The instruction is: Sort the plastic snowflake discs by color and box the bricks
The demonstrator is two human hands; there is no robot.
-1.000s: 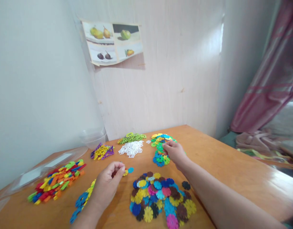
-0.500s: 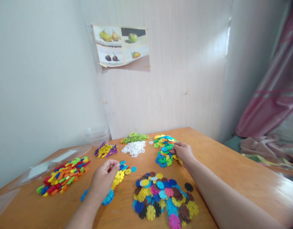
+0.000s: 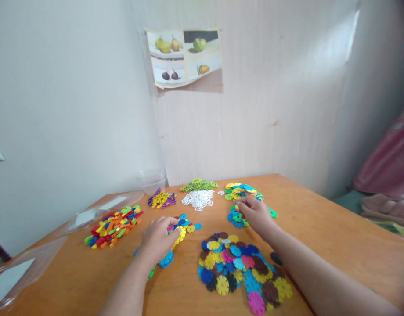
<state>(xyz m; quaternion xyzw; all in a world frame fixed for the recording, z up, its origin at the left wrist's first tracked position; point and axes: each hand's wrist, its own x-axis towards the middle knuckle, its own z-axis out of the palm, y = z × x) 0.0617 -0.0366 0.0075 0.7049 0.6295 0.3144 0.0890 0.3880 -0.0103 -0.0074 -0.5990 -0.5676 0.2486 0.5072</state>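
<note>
I'd take these notched discs (image 3: 222,285) by the rim with a light pinch; they lie flat and overlap, so a heavy finger could drag neighbours along. My left hand (image 3: 159,239), left of lower centre in the frame, has thumb and fingertips apart over a small heap (image 3: 190,229), a yellow disc (image 3: 181,235) just beside the thumb. My right hand (image 3: 256,215), right of centre, is curled, thumb and forefinger near each other at the blue-and-green cluster (image 3: 235,219); from here the fingertips are too small for me to tell whether they grip a piece. The large mixed pile (image 3: 230,254) lies at lower centre.
</note>
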